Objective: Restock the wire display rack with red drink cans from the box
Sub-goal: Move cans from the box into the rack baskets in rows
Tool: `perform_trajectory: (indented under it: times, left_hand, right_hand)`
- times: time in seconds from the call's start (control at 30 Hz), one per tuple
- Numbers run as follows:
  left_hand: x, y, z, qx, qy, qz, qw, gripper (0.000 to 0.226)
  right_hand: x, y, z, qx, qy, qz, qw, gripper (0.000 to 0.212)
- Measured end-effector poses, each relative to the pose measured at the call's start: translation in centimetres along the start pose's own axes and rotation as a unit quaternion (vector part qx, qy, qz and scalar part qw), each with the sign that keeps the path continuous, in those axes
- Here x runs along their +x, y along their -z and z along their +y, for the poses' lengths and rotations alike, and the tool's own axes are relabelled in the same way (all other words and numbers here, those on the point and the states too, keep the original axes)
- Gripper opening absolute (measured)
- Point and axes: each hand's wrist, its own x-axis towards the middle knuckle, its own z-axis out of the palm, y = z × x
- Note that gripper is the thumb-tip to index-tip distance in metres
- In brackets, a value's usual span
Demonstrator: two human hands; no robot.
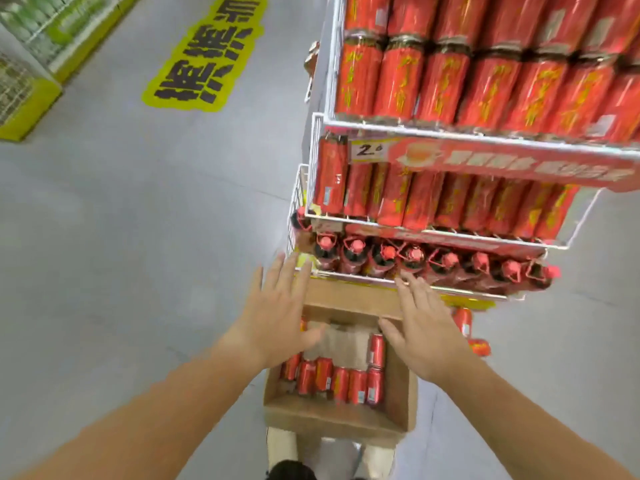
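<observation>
**Empty hands poised over a box of red cans below a wire rack**

Nearest the viewer, an open brown cardboard box [332, 419] sits low at the person's feet on the grey floor. Slim red metal drink cans [341, 382] stand upright in a row along its near side, with bare cardboard beyond them. Just above the box's far end, the left hand [277, 306] and right hand [424, 327] hover with fingers spread, holding nothing. The cans lie below and slightly nearer than both palms. Whether either hand touches the box cannot be told.

The cans look rigid and smooth, probably weighty if full, and liable to dent when dropped. A firm wrap around the cylinder wall seems the safest hold.

Beyond the hands rises the white wire display rack [334, 64]. Red-capped bottles [415, 258] fill its lowest tier and tall red cans [485, 88] pack the tiers above
</observation>
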Motion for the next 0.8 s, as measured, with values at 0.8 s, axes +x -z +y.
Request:
perform_trajectory:
  times: [0.8]
  left_hand:
    - [4.9, -53.2, 2.1, -0.203, 0.235, -0.349, 0.885, 0.104]
  right_hand:
    - [5.4, -50.2, 7.6, 0.162, -0.175, -0.266, 0.934, 0.078]
